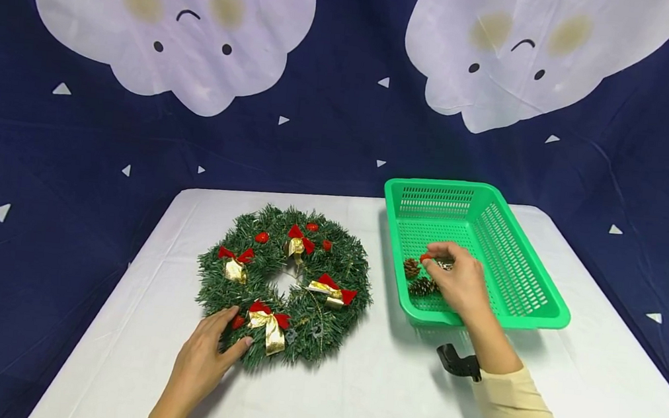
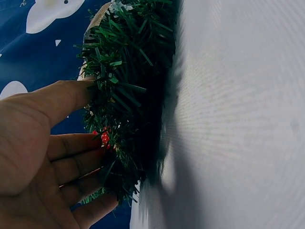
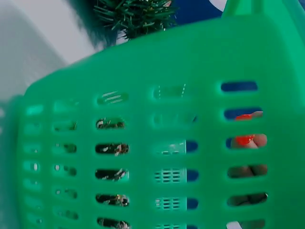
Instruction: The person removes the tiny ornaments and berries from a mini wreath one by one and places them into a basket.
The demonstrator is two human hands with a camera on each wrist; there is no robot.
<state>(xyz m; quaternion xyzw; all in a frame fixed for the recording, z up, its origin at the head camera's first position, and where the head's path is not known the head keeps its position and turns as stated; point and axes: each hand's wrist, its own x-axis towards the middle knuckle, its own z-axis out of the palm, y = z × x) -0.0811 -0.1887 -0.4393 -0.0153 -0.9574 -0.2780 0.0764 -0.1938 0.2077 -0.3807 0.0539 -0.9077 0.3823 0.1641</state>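
A green wreath (image 1: 323, 334) with red-and-gold bows and several small red ornaments lies on the white table. My left hand (image 1: 202, 357) rests against its near left edge. Thumb and fingers are spread, touching the needles beside a red ornament (image 2: 105, 138). Over the green basket (image 1: 520, 272), my right hand (image 1: 460, 278) pinches a small red ornament (image 1: 425, 258) between thumb and fingers. Below that hand, pine cones (image 1: 421, 286) lie in the basket, partly covered by it. In the right wrist view the basket wall hides most of the hand; the red ornament (image 3: 245, 140) shows through a slot.
The basket has raised slotted walls and stands at the right rear of the table (image 1: 354, 396). A black wrist camera mount (image 1: 457, 362) sits by the right wrist, near the basket's front rim. A dark blue cloth (image 1: 327, 155) with clouds hangs behind.
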